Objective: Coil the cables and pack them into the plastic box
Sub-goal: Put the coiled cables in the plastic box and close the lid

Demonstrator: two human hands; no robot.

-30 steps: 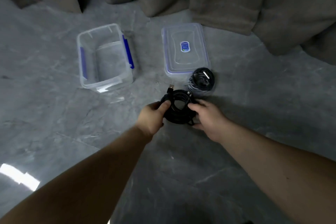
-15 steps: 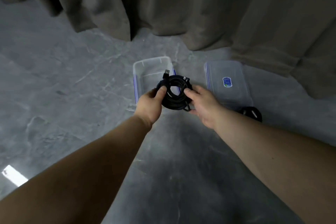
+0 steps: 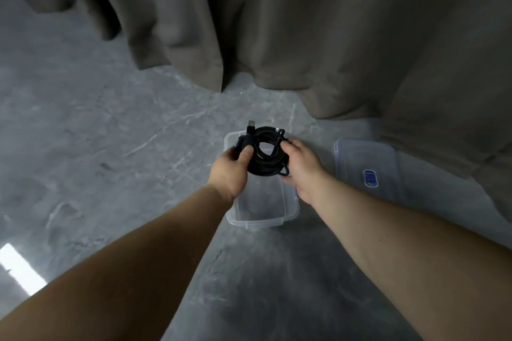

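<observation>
Between the two hands, a black coiled cable (image 3: 264,151) is held above the open plastic box (image 3: 263,220). The left hand (image 3: 231,170) forms a grip on the left side of the coil, thumb over the top of the loops and fingers curled beneath. The right hand (image 3: 300,166) forms a grip on the right side of the coil, fingers wrapped around the outer turns. Both grips are closed on the same cable. A USB plug (image 3: 251,126) projects upward from the coil just beyond the left grip; a second connector (image 3: 279,130) sits at the far edge, near the right grip's fingertips.

Directly below the grips, the transparent box stands on the grey floor (image 3: 110,147) with its opening upward; whether the coil touches its rim cannot be determined. To the right of the right grip, the box lid (image 3: 365,158) lies flat on the floor, separate from the box, with a blue label (image 3: 370,178) on it. Beyond the grips, a brown curtain (image 3: 277,22) hangs to the floor.
</observation>
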